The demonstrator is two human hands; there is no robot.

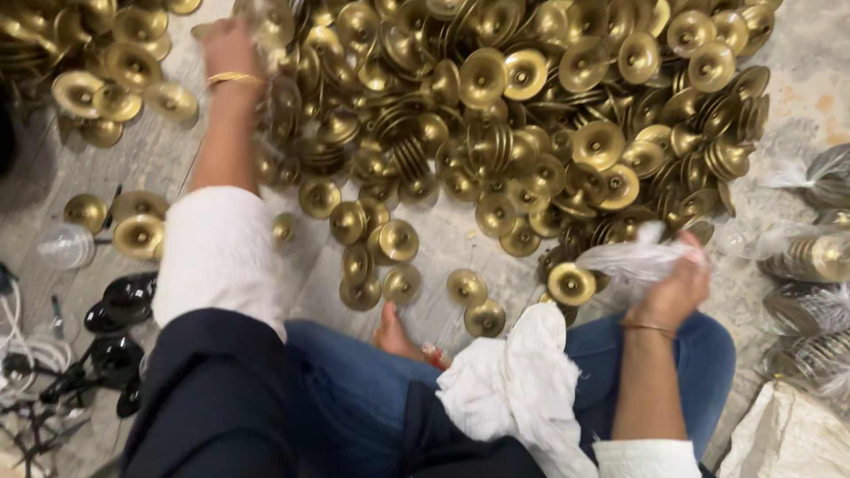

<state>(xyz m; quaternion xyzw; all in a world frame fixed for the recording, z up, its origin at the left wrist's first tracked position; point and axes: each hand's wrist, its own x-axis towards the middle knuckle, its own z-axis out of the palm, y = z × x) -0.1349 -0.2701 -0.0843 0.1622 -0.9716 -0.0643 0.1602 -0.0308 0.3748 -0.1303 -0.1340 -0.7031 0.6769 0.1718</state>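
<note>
Our left hand (232, 49) upper left, grip unclear in blur; right hand (675, 288) clamps plastic bag (633, 259); brass-coloured discs (531, 115) mostly loose; few bagged stacks (810, 257) at right edge.

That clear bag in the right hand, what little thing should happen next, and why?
Probably the left hand, reaching into the heap of brass discs, should bring a few over to the bag. The right hand grips the bag with one disc at its mouth, and filled bags lie to the right.
</note>
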